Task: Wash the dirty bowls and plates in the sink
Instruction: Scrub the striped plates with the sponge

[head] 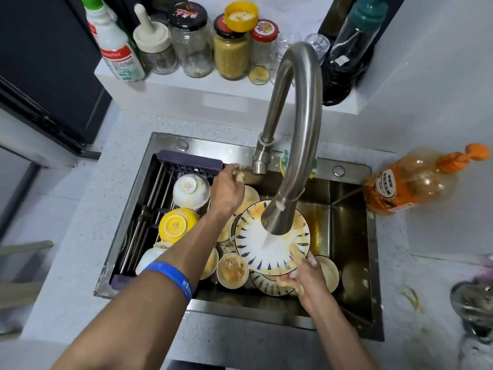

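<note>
The right hand (306, 276) grips the near rim of a patterned plate (272, 239), fingers curled round the edge, and holds it tilted under the faucet (290, 134) head, where water falls on its white middle. Yellow grease still rings the plate above and beside the grip, so the step in hand looks like rinsing. To do it well, turn the plate in the grip so the stream sweeps each greasy arc in turn, and keep the pinch firm, since the fingers look soapy and a wet rim can slip.

Just below the grip lies a second patterned plate, and to its left a small bowl (231, 271) with brown residue; more dirty dishes crowd the sink (349, 231) floor around them.

Farther left and beyond, the left hand (226, 190) pinches the handle (241, 169) at the faucet base, thumb and fingers closed on it. It is well placed to trim the flow; a softer stream would splash less off the tilted plate.

Left of that hand, a rack (186, 162) holds upturned bowls, one white (190, 192), one yellow (177, 225). A soap bottle (410, 182) lies on the counter (426, 276), well right of the grip.
</note>
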Motion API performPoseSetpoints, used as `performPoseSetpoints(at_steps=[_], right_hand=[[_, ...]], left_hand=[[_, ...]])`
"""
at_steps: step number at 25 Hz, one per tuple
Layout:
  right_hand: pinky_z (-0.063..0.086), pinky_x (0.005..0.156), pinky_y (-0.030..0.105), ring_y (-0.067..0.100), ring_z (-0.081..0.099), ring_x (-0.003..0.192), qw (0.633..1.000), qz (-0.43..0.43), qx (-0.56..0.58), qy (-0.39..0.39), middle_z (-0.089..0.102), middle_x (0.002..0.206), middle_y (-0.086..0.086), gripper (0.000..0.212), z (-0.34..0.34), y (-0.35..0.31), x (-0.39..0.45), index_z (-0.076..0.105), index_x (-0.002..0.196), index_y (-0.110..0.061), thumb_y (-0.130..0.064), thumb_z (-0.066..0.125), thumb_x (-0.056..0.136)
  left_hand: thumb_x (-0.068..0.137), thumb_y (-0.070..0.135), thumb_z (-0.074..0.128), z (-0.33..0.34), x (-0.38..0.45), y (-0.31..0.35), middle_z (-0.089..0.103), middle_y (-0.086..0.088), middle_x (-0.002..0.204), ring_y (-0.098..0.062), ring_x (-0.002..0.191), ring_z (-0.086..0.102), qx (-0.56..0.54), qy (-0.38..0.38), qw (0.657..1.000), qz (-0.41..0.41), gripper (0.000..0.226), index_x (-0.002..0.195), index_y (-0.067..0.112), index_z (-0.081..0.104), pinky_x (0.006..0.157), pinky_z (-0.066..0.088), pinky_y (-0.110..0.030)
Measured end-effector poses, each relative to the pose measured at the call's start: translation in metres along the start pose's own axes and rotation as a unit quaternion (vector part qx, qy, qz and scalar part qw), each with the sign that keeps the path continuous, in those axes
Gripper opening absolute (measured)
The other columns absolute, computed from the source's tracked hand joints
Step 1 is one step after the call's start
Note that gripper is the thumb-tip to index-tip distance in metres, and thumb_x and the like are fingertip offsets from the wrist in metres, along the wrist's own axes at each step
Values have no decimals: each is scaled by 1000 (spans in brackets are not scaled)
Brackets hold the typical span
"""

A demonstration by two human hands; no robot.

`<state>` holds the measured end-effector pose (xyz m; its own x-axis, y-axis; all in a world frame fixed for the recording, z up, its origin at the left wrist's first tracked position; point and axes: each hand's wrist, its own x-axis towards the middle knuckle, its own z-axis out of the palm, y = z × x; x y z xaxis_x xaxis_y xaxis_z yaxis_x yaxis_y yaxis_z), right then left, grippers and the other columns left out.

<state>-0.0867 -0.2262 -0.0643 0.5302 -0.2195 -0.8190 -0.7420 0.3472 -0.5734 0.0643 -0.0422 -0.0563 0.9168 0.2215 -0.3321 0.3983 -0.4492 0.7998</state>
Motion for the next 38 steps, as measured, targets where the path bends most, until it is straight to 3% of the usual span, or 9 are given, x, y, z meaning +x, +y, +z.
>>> performPoseSetpoints(at_steps=[8,12,17,22,25,28,31,34,38], right_hand=[[62,63,45,24,70,70,997,-24,-54,49,71,95,-3,24,20,8,-9,60,121,-27,-18,57,99],[62,63,45,20,69,68,995,-18,-65,71,70,100,-2,18,11,0,-10,62,116,-26,-21,55,99],[58,75,39,23,69,92,996,84,-4,42,71,109,2,17,28,10,17,64,109,-21,-29,61,95],[49,82,29,29,60,110,994,23,-70,85,60,129,14,42,91,13,44,51,131,-4,-19,61,94],[38,97,27,26,49,126,975,-35,-209,73,51,139,10,52,113,10,43,48,137,-9,-38,58,94],[37,81,24,26,55,106,956,-54,-276,85,59,122,10,39,99,-3,29,53,130,-13,-31,59,95],[43,76,36,26,53,92,947,-28,-317,44,56,99,5,19,69,-24,31,55,116,-14,-17,55,97],[45,63,30,21,55,90,964,47,-260,8,62,106,2,23,45,-48,30,56,119,-19,-15,53,96],[52,63,29,18,64,86,959,-66,-272,40,69,108,-1,36,32,-55,13,59,122,-33,-13,46,95]], left_hand=[[87,1,45,32,-107,-78,69,-6,107,-24,94,66,-178,-63,940,-283,46,129,14,57,87,58,-40],[95,4,49,30,-106,-65,68,-10,83,-24,66,64,-321,-41,856,-403,18,105,4,65,50,55,-27],[101,8,41,10,-102,-59,66,-1,123,-18,109,61,-207,-20,956,-208,35,131,17,57,98,48,-32],[88,-9,37,-9,-112,-56,61,7,113,-14,107,58,-93,54,992,-68,55,137,14,50,91,39,-17],[95,0,41,-16,-113,-54,56,8,110,-14,103,52,-47,98,991,-75,42,132,14,54,91,35,-19],[96,16,44,-17,-104,-63,62,0,93,-26,92,59,-89,105,983,-120,17,102,18,60,84,41,-29],[88,-2,42,-6,-84,-81,59,-10,76,-27,70,56,-209,26,931,-298,22,100,4,60,68,48,-37],[92,0,48,7,-82,-89,71,-18,98,-37,90,69,-278,-111,877,-375,22,108,1,63,81,56,-56],[96,4,55,37,-90,-89,74,-14,96,-25,79,72,-319,-93,872,-359,20,112,1,66,60,58,-31]])
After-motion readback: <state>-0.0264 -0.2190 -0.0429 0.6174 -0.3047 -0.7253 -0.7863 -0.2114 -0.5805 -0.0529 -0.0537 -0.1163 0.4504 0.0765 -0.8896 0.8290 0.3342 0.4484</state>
